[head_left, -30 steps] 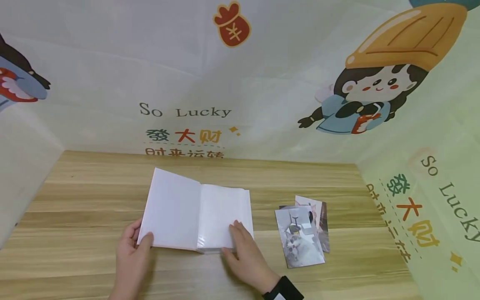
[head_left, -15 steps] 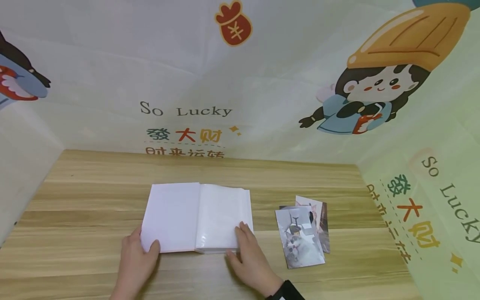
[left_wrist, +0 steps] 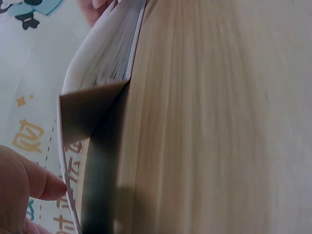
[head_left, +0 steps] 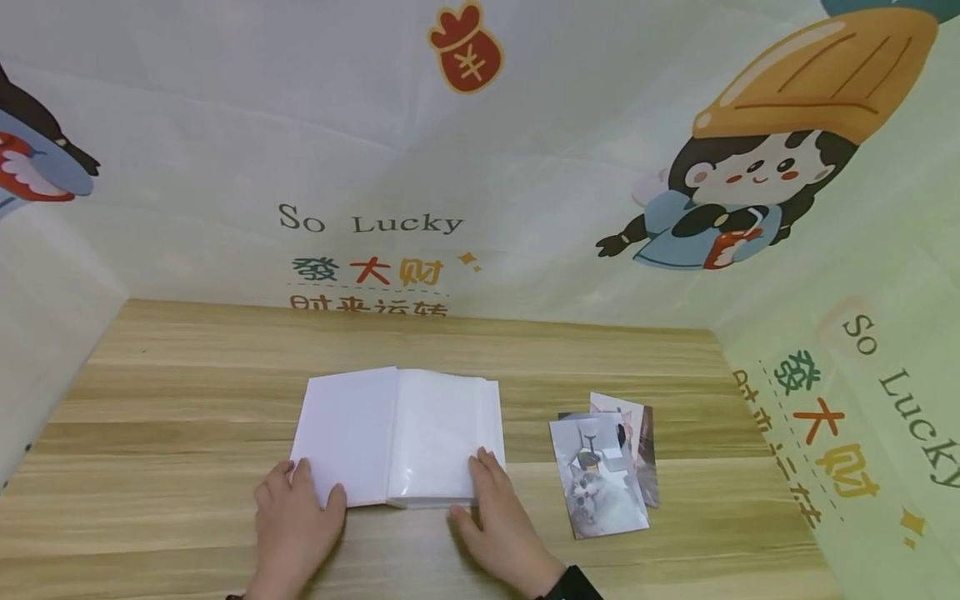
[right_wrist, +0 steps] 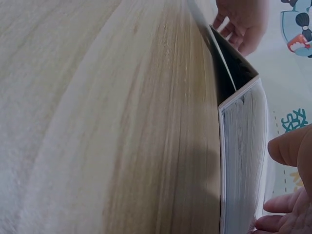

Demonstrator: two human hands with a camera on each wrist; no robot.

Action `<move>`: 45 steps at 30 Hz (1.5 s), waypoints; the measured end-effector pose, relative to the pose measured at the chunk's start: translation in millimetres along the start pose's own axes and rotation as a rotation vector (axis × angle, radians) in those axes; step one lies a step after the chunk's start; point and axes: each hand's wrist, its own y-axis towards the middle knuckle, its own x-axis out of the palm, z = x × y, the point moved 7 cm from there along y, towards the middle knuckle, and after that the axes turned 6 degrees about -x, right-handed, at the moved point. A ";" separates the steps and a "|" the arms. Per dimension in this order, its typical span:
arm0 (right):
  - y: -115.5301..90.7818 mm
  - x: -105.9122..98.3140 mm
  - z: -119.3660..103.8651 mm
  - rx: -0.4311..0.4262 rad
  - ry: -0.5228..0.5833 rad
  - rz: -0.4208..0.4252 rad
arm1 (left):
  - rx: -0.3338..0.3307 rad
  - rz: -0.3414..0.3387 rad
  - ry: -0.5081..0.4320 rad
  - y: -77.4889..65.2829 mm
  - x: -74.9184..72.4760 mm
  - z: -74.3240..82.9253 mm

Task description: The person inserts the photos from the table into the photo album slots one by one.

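A white photo album lies open on the table, its blank inside cover (head_left: pixel 348 433) at the left and a thick block of glossy sleeve pages (head_left: pixel 435 429) at the right. With fingers on top, my left hand (head_left: pixel 296 525) presses the cover's lower left part. The left wrist view shows the thumb (left_wrist: pixel 46 183) against the cover, which stands off the tabletop with a dark gap beneath. My right hand (head_left: pixel 502 529) rests on the lower right of the pages. In the right wrist view the page block (right_wrist: pixel 243 156) stands thick beside that hand's spread fingers.
To the right of the album lies a small overlapping pile of photos (head_left: pixel 596 479), with a white cat on the top one. A printed cloth (head_left: pixel 525 167) stands behind the wooden table (head_left: pixel 187 375) and along both its sides.
The cover has come down from a raised tilt. My left hand has shifted right, from gripping the cover's edge to lying on top of it. The right hand has barely moved.
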 end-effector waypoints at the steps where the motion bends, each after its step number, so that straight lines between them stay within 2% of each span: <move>1: -0.5 -0.3 0.1 0.003 0.001 0.000 | 0.027 0.003 -0.002 -0.1 2.4 5.8; 6: -0.9 -5.5 3.2 0.009 0.025 0.000 | 0.198 0.013 -0.030 -1.5 14.3 43.2; 10: 2.2 -21.8 15.6 0.042 0.002 0.058 | 0.297 0.009 -0.025 -2.1 25.9 69.5; 14: 2.2 -51.7 46.3 0.195 -0.053 0.148 | 0.343 0.008 0.008 1.7 36.2 87.5; 17: -3.3 -77.7 74.6 0.338 -0.123 0.177 | 0.341 0.013 0.021 7.4 40.7 94.5; 20: -10.1 -99.3 99.4 0.470 -0.185 0.157 | 0.330 0.020 0.028 14.1 43.6 98.7; 25: -16.9 -114.2 125.7 0.598 -0.202 0.100 | 0.288 0.014 0.040 25.2 50.3 105.0; 29: -20.4 -114.5 136.3 0.642 -0.214 0.080 | 0.251 0.008 0.073 31.9 56.8 107.2; 33: -21.6 -114.3 141.1 0.651 -0.233 0.067 | 0.239 0.011 0.113 34.5 60.0 105.0; 45: -19.4 -115.8 147.1 0.646 -0.229 0.032 | 0.271 0.034 0.166 31.8 63.7 98.3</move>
